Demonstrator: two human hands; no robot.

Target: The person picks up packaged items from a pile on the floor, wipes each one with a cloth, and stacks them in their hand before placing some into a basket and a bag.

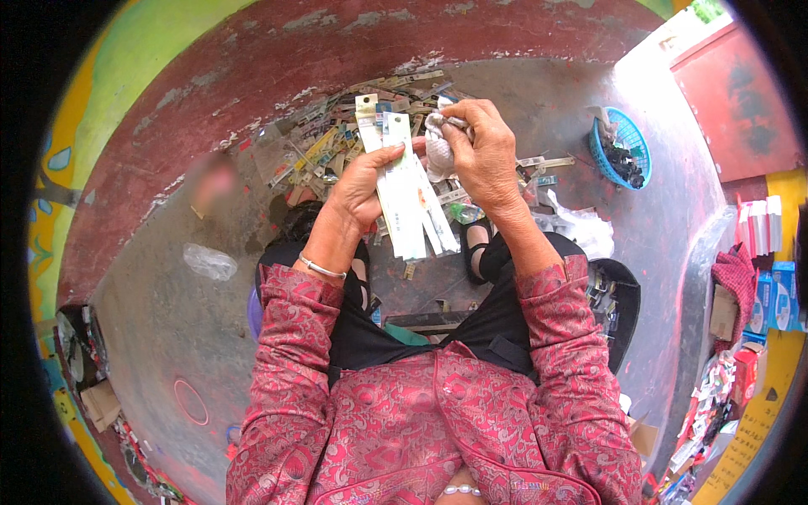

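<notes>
Several long, narrow white strips [406, 206], each with a punched hole near the top, fan out from my left hand [364, 181]. The thumb lies across their front, and the fingers behind are partly hidden. My right hand [486, 151] pinches a crumpled whitish cloth [438, 151] just right of the strips' upper ends. A bracelet circles my left wrist. Beyond both hands, a heap of similar strips and packaging pieces [324, 143] is spread over the floor near the wall.
A blue plastic basket [643, 143] with dark contents stands at the far right. White plastic [585, 229] lies right of my feet, near a black container [627, 307]. Clear plastic [209, 262] is on the left floor. Boxes [781, 295] line the right wall.
</notes>
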